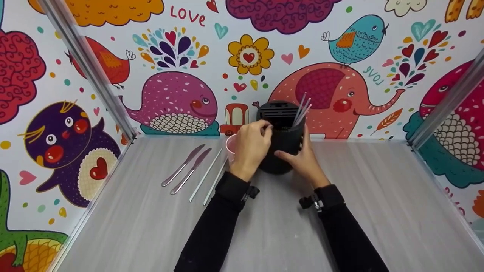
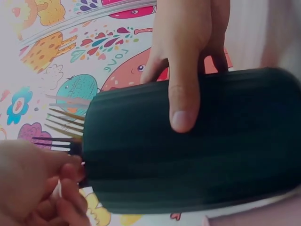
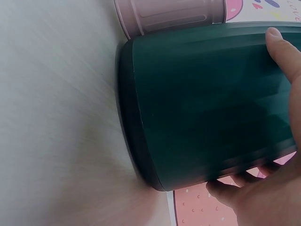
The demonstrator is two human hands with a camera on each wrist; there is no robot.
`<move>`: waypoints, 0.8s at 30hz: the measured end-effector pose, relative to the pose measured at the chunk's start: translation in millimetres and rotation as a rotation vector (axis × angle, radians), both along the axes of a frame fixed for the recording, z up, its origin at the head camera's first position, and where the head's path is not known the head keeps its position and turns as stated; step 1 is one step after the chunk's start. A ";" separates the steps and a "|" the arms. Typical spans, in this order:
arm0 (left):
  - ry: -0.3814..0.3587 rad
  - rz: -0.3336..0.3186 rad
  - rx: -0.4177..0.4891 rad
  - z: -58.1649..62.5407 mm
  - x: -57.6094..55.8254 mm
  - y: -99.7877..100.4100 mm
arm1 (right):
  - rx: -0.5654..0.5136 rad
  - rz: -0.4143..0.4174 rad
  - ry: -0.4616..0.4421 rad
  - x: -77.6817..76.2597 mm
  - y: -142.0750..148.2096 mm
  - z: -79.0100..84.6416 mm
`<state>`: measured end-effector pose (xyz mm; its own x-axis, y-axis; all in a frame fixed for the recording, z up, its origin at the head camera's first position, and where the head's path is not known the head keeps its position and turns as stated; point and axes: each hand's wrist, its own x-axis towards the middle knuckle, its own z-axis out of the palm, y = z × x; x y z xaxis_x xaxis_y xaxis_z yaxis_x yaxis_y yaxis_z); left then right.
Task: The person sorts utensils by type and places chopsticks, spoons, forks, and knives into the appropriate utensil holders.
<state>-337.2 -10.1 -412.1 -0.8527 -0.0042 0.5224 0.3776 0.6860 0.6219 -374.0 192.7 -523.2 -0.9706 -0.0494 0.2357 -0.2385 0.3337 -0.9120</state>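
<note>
A dark utensil holder [image 1: 281, 151] with a slotted back rim stands on the table. My right hand [image 1: 308, 160] grips its side, thumb on the front and fingers round the far side. At the top opening, my left hand [image 1: 251, 147] has its fingertips curled together at the rim. In the left wrist view, these fingers [image 2: 70, 188] pinch at the neck of a dark fork [image 2: 56, 142], tines pointing out of the holder. More forks [image 2: 66, 120] stick out beside it. Their silver upper ends [image 1: 302, 109] lean against the holder's right rim in the head view. The holder's inside is mostly hidden.
A pink cup [image 1: 230, 144] stands left of the holder, partly behind my left hand. Further left on the table [image 1: 143, 226] lie two table knives [image 1: 191, 170] and two thin pale sticks [image 1: 206, 174], side by side. A patterned wall [image 1: 249, 102] rises close behind the holder.
</note>
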 end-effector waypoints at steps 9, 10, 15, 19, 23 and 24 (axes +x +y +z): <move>0.070 -0.018 0.005 1.3 35.4 -18.1 | -0.021 0.011 -0.027 2.8 0.8 1.3; 0.069 -0.034 0.010 1.9 40.3 -21.3 | -0.017 0.013 -0.021 3.2 0.7 1.6; -0.014 -0.071 0.002 7.5 56.8 -39.7 | -0.014 0.013 -0.023 2.6 2.9 1.4; -0.056 -0.054 0.002 12.9 59.7 -58.8 | -0.024 0.017 -0.065 2.7 3.9 2.4; -0.027 0.016 0.020 15.0 54.7 -87.7 | -0.026 0.024 -0.115 1.3 3.2 3.9; -0.017 0.043 0.019 13.8 51.9 -95.8 | -0.025 0.024 -0.123 0.4 3.2 4.1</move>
